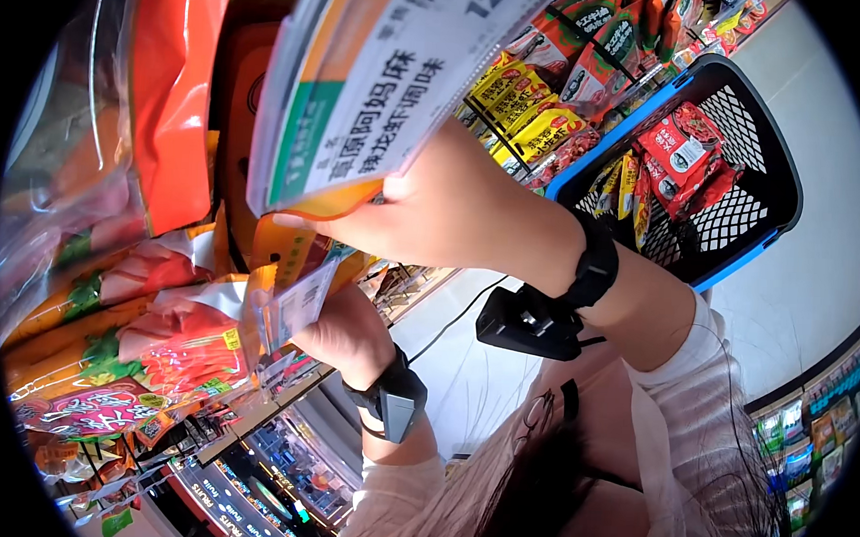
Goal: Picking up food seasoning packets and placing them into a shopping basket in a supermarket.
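Note:
My right hand (440,211) reaches to the shelf, its thumb and a finger closed on the edge of an orange packet (346,206). A large price tag (379,122) in a clear plastic holder, bearing writing, hangs just above and hides part of the fingers. Lower down, my left hand (348,330) is beside a smaller price tag (305,299). Its fingers are hidden behind this tag and the packaging, so its grip is unclear. Orange and red food packets (189,337) hang at the left.
A black shopping basket with a blue rim (615,143) stands at the right, holding red packets (683,150) and yellow packets (624,183). Rows of yellow pouches (523,114) hang on hooks. A black device (525,323) with a cable is near my right wrist.

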Available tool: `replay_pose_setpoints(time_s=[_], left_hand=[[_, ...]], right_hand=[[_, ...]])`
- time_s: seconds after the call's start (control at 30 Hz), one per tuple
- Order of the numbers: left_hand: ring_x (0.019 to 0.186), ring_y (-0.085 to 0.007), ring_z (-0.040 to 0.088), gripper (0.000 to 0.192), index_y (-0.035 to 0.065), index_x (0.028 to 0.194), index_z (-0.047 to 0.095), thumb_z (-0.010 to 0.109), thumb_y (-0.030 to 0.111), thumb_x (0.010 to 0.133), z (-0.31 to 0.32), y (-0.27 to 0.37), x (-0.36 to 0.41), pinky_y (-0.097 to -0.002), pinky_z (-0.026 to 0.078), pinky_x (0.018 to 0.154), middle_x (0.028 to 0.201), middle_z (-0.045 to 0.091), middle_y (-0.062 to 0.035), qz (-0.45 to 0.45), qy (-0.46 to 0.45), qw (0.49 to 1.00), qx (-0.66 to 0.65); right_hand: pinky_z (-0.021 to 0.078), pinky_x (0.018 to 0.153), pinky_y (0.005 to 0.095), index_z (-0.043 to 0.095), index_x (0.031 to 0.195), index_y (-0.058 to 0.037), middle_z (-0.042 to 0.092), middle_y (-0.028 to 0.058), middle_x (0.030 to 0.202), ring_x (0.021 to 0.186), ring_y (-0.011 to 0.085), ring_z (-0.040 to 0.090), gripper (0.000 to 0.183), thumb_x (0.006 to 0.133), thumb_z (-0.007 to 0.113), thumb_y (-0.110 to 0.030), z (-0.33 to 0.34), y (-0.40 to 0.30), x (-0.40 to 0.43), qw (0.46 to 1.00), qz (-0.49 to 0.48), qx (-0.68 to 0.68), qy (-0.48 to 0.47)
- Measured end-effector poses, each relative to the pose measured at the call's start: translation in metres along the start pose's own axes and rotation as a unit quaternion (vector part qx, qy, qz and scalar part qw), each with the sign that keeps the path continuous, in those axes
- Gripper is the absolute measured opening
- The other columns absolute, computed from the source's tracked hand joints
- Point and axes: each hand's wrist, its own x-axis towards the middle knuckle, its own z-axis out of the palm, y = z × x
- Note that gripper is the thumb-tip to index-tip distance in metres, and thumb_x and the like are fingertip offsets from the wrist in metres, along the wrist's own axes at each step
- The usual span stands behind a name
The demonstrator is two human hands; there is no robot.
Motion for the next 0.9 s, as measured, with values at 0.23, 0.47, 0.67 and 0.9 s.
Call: replay_pose_setpoints(time_s=[0.23, 0.47, 0.67, 0.9], left_hand=[[0.112, -0.0226, 0.043, 0.046, 0.0036, 0.12, 0.043, 0.044, 0.036, 0.087, -0.003, -0.002, -0.004, -0.0371, 0.03, 0.098, 0.12, 0.046, -0.0104, -0.007, 0.02, 0.999, 0.025], [0.11, -0.0204, 0.045, 0.044, 0.0037, 0.118, 0.043, 0.047, 0.034, 0.086, -0.003, -0.001, -0.005, -0.0353, 0.032, 0.096, 0.119, 0.047, -0.0089, -0.024, 0.012, 0.999, -0.027], [0.109, -0.0208, 0.046, 0.041, 0.0045, 0.116, 0.044, 0.048, 0.032, 0.086, 0.003, -0.005, -0.003, -0.0357, 0.034, 0.095, 0.118, 0.047, -0.0086, 0.016, 0.018, 1.0, 0.017], [0.103, -0.0207, 0.049, 0.035, 0.0039, 0.112, 0.047, 0.049, 0.027, 0.086, 0.008, -0.005, 0.001, -0.0355, 0.037, 0.092, 0.111, 0.051, -0.0097, 0.014, -0.001, 1.0, -0.013]], right_hand=[[0.0439, 0.064, 0.0357, 0.066, 0.073, -0.0069, 0.06, 0.0112, 0.067, 0.067, 0.0279, 0.057, 0.017, 0.062, 0.067, -0.02, -0.001, 0.003, -0.006, 1.0, 0.013, -0.009, -0.022], [0.0441, 0.065, 0.0351, 0.067, 0.074, -0.0071, 0.061, 0.0095, 0.069, 0.068, 0.0269, 0.057, 0.018, 0.062, 0.065, -0.02, -0.003, -0.007, -0.004, 0.998, 0.024, -0.04, -0.039], [0.0437, 0.064, 0.036, 0.065, 0.07, -0.0071, 0.061, 0.0096, 0.068, 0.067, 0.0276, 0.058, 0.016, 0.065, 0.066, -0.022, -0.01, -0.013, -0.003, 0.991, 0.072, -0.05, -0.098], [0.042, 0.051, 0.0342, 0.064, 0.068, -0.0041, 0.057, 0.0133, 0.061, 0.057, 0.028, 0.056, 0.019, 0.068, 0.067, -0.023, -0.013, -0.018, 0.0, 0.994, 0.069, -0.055, -0.063]])
